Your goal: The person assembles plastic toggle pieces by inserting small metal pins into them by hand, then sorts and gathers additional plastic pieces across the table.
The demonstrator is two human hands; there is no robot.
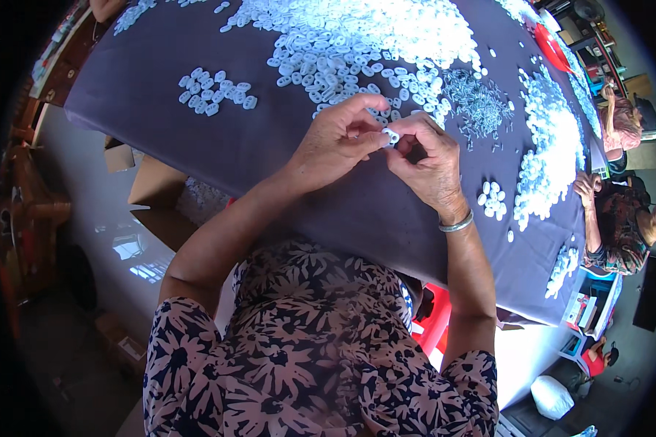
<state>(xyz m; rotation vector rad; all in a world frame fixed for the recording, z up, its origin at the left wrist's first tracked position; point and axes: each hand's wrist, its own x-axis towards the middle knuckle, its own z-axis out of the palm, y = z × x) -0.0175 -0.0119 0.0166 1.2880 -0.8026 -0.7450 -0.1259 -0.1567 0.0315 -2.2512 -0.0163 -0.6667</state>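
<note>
In front of me, over the near part of the table, both hands meet at one small white oval plastic piece with an opening in it. My left hand pinches its left side, thumb toward me. The thumb and fingertips of my right hand close on its right side; whether they also hold something tiny is hidden. Just beyond my fingers spreads a big heap of similar white oval pieces. A pile of small grey metal pins or screws lies to the right of it.
A loose group of white pieces lies left on the dark tablecloth. To the right are a small cluster and a long heap of white pieces. Other people sit along the right edge. An open cardboard box stands below left.
</note>
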